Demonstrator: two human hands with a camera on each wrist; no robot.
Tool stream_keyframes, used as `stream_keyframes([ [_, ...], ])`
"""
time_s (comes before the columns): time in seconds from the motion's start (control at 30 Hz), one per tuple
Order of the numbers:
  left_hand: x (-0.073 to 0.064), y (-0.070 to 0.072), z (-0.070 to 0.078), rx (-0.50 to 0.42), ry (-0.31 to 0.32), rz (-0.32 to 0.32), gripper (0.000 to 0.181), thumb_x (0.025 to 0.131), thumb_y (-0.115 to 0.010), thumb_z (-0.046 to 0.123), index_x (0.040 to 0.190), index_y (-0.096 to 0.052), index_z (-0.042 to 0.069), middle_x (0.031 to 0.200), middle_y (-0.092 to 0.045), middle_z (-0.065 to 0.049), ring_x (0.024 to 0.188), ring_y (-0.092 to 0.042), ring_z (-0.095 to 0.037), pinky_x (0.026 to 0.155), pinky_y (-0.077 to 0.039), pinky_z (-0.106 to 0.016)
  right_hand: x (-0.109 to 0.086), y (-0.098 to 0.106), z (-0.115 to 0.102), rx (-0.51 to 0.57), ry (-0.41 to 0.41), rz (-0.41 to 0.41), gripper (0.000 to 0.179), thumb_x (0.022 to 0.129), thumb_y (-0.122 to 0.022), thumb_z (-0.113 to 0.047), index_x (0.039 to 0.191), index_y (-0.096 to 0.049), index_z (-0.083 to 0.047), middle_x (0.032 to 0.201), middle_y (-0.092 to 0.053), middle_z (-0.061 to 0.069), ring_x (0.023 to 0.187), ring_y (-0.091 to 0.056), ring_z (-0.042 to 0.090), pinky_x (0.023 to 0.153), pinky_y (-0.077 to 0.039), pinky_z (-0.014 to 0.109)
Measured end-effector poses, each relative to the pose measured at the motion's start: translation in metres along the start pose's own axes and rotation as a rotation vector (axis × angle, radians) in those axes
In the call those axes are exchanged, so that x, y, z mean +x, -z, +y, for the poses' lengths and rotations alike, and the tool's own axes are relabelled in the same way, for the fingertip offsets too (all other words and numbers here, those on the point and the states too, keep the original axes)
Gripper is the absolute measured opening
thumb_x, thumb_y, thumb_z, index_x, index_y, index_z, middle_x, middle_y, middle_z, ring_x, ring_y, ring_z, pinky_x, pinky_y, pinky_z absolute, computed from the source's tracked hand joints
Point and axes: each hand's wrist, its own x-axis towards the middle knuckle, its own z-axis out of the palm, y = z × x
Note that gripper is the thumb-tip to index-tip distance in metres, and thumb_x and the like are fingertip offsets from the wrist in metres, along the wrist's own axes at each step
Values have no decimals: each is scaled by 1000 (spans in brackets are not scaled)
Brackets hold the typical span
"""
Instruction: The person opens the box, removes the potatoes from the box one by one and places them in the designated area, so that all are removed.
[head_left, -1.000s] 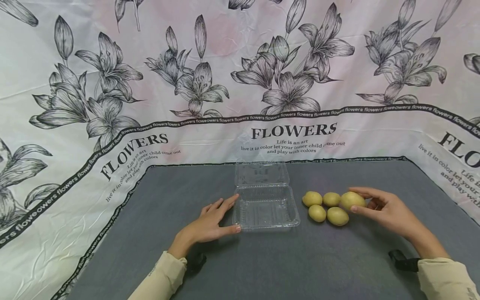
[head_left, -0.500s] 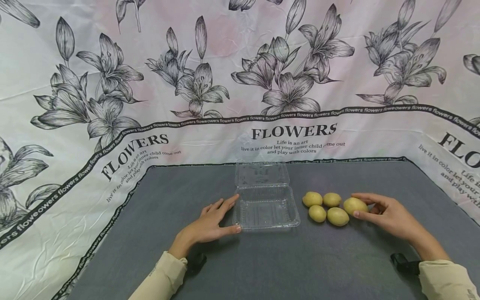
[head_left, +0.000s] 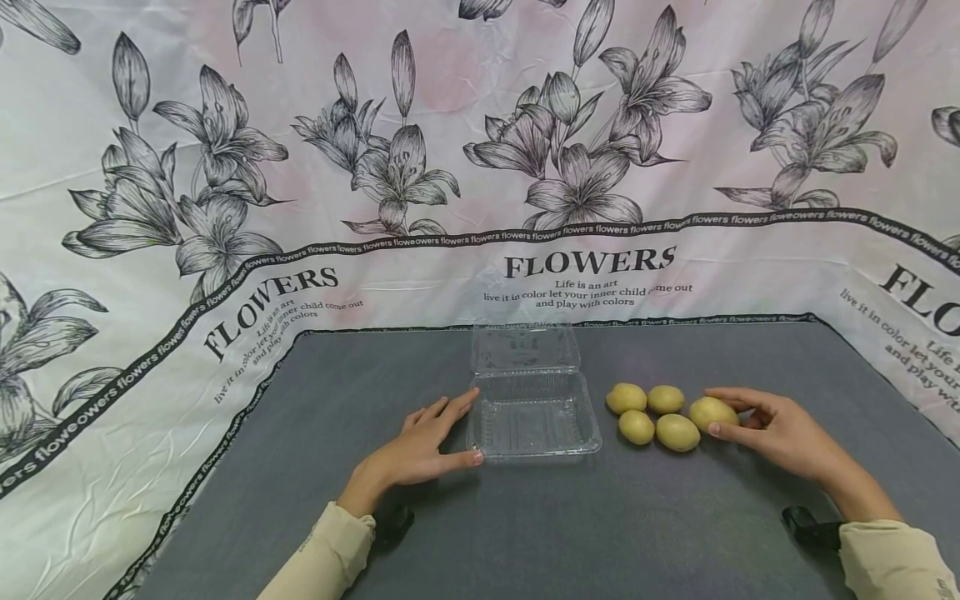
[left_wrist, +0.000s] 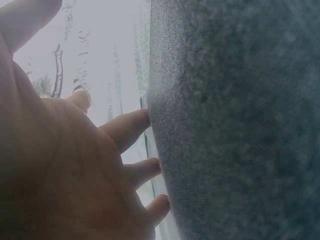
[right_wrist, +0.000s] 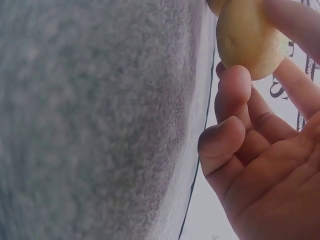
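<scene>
My right hand pinches a yellow potato between thumb and fingers. In the right wrist view that potato is smooth and pale, with the ring and little fingers curled below it. Left of it several more potatoes lie close together in two short rows. A clear plastic clamshell box stands with its lid tipped back, and nothing shows inside. At the box's left side rests my left hand, thumb and fingertips at the rim. The left wrist view shows its fingers spread and extended.
A grey cloth covers the table. Behind and at the sides hangs a white curtain printed with flowers and lettering. The box's transparent lid reaches back nearly to the curtain.
The right hand has shifted the potato slightly right and nearer the person, level with the others' right end. My left hand has stayed at the box.
</scene>
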Motion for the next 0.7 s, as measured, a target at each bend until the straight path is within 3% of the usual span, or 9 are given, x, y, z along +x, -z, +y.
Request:
stream_keyframes([
  [0.27, 0, 0, -1, -4, 1, -3, 93, 92, -58, 69, 164, -8, 40, 168, -30, 3, 160, -7, -37, 123, -4, -66, 2, 0, 1, -3, -28, -37, 58, 98, -70, -35, 146, -55, -6, 133, -60, 31, 71, -58, 11, 57, -45, 28],
  [0.7, -1, 2, 2, -14, -10, -16, 90, 93, -58, 67, 164, -9, 39, 168, -29, 0, 159, -7, -39, 122, -5, -67, 2, -4, 7, 10, 19, -53, 55, 98, -71, -25, 144, -55, 0, 126, -64, 25, 69, -58, 10, 58, -45, 27],
])
